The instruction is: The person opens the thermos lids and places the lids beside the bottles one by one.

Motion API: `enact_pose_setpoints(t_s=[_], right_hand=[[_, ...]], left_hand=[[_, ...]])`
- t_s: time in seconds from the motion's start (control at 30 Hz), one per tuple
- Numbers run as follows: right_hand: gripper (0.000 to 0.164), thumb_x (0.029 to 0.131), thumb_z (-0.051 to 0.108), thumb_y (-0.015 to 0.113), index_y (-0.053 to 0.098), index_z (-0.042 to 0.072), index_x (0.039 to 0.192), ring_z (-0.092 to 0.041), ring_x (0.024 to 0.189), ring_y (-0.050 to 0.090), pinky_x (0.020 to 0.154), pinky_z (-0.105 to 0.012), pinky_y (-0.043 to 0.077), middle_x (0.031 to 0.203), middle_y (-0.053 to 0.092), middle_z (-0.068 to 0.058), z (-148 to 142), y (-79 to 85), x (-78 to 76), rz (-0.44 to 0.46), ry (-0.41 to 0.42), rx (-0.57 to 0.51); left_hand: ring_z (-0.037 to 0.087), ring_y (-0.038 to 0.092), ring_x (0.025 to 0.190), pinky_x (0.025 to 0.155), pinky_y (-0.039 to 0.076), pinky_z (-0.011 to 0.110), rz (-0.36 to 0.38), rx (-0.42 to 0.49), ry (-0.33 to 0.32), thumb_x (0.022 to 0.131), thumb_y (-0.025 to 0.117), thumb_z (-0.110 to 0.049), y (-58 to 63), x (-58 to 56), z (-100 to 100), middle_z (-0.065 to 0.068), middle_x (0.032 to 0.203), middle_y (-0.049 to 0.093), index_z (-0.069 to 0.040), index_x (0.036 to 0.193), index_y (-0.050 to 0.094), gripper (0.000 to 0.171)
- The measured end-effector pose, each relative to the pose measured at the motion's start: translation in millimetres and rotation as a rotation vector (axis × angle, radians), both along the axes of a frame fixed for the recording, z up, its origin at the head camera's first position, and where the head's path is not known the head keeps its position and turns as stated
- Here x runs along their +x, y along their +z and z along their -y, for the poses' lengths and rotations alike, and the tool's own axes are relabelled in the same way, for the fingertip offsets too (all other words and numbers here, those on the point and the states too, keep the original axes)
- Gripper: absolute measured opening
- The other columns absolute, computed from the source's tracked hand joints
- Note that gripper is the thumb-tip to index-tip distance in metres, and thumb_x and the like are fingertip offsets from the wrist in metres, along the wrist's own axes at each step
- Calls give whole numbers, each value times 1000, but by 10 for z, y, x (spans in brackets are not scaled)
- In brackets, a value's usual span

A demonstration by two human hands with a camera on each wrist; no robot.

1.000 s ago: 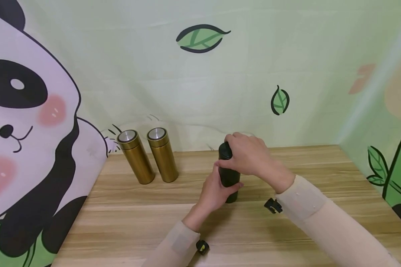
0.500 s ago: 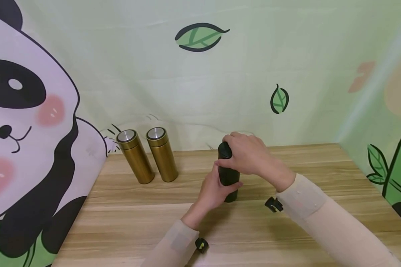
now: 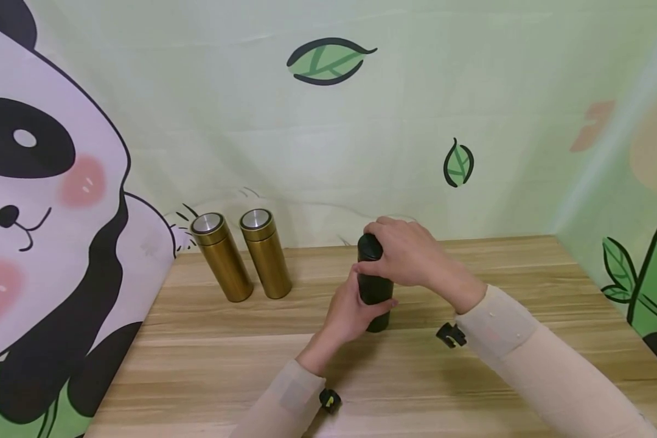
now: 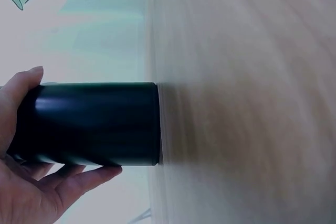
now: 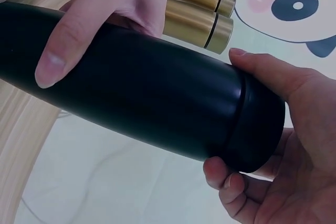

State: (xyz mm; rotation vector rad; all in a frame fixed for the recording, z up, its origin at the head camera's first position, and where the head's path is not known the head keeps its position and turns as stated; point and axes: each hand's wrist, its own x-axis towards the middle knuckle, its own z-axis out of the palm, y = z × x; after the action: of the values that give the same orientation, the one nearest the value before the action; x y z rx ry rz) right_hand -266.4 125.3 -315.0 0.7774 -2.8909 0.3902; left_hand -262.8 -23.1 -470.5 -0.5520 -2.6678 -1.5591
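Note:
A black thermos bottle (image 3: 375, 288) stands upright on the wooden table, right of the middle in the head view. My left hand (image 3: 347, 307) grips its body, thumb on one side and fingers round the other. Up at the top, my right hand (image 3: 407, 250) holds the lid, thumb and fingers on opposite sides of it. In the right wrist view a thin seam separates the lid (image 5: 257, 124) from the body (image 5: 157, 98). The left wrist view shows the bottle's base (image 4: 149, 124) right at the tabletop.
Two gold thermos bottles with silver-topped lids, a left one (image 3: 222, 258) and a right one (image 3: 266, 255), stand side by side at the back left of the wooden table (image 3: 208, 371). Behind rises a pale green backdrop (image 3: 224, 121) printed with a panda and leaves.
Both hands keep their hold on the black thermos bottle, which stays in place. The right hand and wrist have shifted only very slightly.

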Motion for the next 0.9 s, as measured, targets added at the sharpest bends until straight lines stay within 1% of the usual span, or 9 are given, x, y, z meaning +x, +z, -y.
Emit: enact_pose_setpoints(t_s=[0.27, 0.47, 0.53, 0.63, 0.9], right_hand=[[59, 88, 50, 79, 68, 6, 126, -23, 88, 64, 75, -40, 54, 108, 69, -8, -16, -6, -18, -6, 32, -5], [59, 88, 48, 80, 68, 7, 127, -23, 89, 65, 78, -41, 54, 109, 69, -8, -30, -7, -26, -4, 51, -6], [59, 88, 48, 80, 67, 6, 128, -22, 90, 65, 79, -42, 54, 109, 69, -7, -38, -3, -28, -1, 59, -6], [60, 88, 48, 80, 67, 6, 129, -22, 89, 64, 78, -41, 54, 109, 69, -6, -48, -2, -31, 2, 70, -8], [63, 87, 50, 80, 66, 7, 131, -19, 85, 61, 75, -38, 52, 106, 66, -3, -89, 4, -59, 13, 113, -8]], left_hand=[[23, 64, 121, 105, 51, 46, -7, 16, -13, 90, 81, -35, 5, -4, 18, 5, 138, 63, -20, 155, 34, 81], [21, 64, 121, 105, 51, 44, -9, 9, -22, 89, 81, -41, 11, -11, 29, 4, 138, 63, -21, 155, 34, 83], [22, 64, 121, 105, 51, 45, -14, 11, -26, 90, 81, -40, 9, -15, 30, 5, 138, 63, -20, 154, 34, 83], [22, 64, 121, 105, 50, 45, -17, 15, -33, 90, 82, -38, 6, -19, 32, 5, 137, 63, -20, 154, 34, 82], [21, 63, 123, 105, 51, 44, -13, 9, -39, 88, 82, -41, 0, -38, 43, 4, 138, 62, -22, 154, 33, 84]])
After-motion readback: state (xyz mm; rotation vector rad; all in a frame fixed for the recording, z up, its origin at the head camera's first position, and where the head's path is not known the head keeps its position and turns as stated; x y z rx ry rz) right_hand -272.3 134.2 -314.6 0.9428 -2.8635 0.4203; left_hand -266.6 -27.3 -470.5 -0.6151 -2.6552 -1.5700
